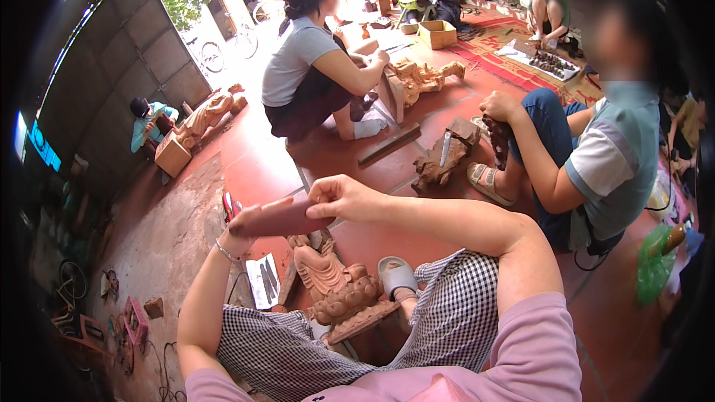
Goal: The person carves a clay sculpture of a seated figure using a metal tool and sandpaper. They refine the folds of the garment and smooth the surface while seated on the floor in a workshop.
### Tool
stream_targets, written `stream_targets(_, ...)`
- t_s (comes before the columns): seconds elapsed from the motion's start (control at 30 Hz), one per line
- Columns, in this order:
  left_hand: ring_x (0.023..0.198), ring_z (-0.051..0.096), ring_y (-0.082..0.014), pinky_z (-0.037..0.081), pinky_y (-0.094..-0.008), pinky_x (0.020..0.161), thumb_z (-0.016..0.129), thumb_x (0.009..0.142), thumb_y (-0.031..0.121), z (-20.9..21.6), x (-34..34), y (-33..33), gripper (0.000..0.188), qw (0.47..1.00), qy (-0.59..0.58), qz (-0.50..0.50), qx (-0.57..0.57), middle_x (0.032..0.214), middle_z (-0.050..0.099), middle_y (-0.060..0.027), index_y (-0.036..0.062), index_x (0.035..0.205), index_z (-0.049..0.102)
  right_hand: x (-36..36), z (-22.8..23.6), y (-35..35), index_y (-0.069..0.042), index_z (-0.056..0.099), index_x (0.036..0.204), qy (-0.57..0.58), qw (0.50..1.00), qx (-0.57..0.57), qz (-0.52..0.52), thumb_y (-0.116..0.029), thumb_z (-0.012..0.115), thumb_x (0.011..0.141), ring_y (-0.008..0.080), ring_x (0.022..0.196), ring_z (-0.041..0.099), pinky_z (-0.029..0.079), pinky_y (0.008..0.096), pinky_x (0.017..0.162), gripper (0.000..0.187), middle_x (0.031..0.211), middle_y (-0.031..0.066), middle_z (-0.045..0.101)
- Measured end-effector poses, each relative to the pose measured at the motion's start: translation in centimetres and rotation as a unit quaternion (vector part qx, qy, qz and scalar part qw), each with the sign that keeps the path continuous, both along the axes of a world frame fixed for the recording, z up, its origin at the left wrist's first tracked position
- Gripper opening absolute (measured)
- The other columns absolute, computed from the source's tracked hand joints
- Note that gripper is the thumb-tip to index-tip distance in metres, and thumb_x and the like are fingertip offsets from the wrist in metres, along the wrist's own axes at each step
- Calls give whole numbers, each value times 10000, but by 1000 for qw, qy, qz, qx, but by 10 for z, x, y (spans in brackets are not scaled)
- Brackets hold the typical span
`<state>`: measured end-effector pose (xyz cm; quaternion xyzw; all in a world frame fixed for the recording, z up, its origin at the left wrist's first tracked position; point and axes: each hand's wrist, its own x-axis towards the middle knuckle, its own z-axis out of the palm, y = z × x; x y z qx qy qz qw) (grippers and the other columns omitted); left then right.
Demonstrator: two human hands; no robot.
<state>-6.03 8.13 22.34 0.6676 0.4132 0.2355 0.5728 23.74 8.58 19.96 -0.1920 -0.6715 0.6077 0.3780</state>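
A reddish-brown sheet that looks like sandpaper (pixel 281 221) stretches between my two hands above the carving. Its left end lies against my left hand (pixel 244 222), whose thumb runs along the top edge while the sheet hides most of the fingers. At the other end, my right hand (pixel 341 197) pinches the upper right corner between thumb and fingers. Below, between my feet, a carved wooden statue (pixel 328 272) of a robed seated figure on a petalled base leans back on the floor. Its upper part is hidden behind the sheet and my hands.
A white paper with dark shapes (pixel 262 281) lies left of the statue. Ahead right are rough wood pieces (pixel 445 160) and a wooden bar (pixel 389 146). One person (pixel 305 59) crouches ahead beside another carving (pixel 424 78); another (pixel 607 156) sits close on my right.
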Motion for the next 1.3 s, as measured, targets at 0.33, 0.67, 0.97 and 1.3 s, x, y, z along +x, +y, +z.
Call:
stream_targets(0.33, 935, 614, -158, 468, -352, 889, 401, 1045, 502, 22, 47, -2, 497, 909, -396, 110, -76, 1047, 701, -39, 105, 1255, 613, -10, 8, 11, -62, 607, 1055, 116, 979, -152, -76, -320, 714, 951, 61, 728, 591, 465, 235, 597, 298, 883, 6, 663)
stream_targets(0.67, 961, 694, -190, 589, -346, 833, 611, 997, 195, 16, 8, 7, 227, 908, -415, 61, 4, 1131, 718, -79, 80, 1174, 693, -18, 26, 9, -109, 592, 1015, 124, 979, -155, -37, -262, 677, 980, 41, 755, 577, 489, 218, 661, 179, 887, -38, 631)
stream_targets(0.97, 880, 676, -124, 554, -275, 793, 742, 907, 110, 53, 2, -29, 251, 984, -143, -60, 83, 972, 736, -90, -51, 1097, 719, -28, 22, 5, -103, 537, 1370, -19, 998, 12, 61, -573, 435, 1029, 162, 1248, 524, 462, 372, 1015, 589, 1327, 61, 570)
stream_targets(1.3, 819, 640, -75, 531, -231, 713, 703, 942, 102, 52, 7, -32, 235, 993, -14, -21, 119, 952, 707, -30, -52, 1119, 702, -25, 22, 0, -81, 645, 1271, 30, 994, 104, 29, -539, 415, 1051, 117, 1057, 590, 473, 318, 937, 558, 1150, 15, 670)
